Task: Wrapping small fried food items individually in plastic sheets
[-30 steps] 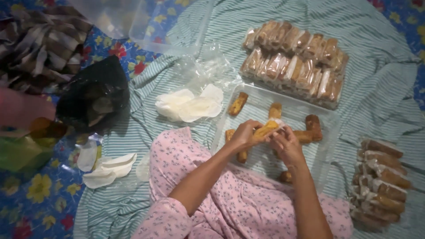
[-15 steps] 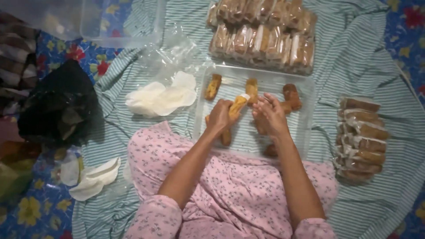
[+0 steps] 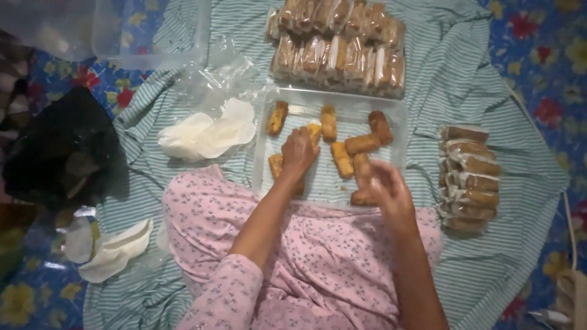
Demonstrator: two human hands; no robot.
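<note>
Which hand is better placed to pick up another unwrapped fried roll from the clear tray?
Probably the right hand: it looks empty and hovers over the rolls at the near edge of the clear tray. The left hand already grips a roll.

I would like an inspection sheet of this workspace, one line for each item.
Surface: green striped cloth over a flowered floor mat.
Job's things: clear tray with fried rolls; wrapped rolls behind, more at right.
Clutter: white wrappers, black bag, clear tub.
Hands: left hand holds a roll; right hand blurred, over the tray.
Cables: white cord at right.
Surroundings: nothing seen.
</note>
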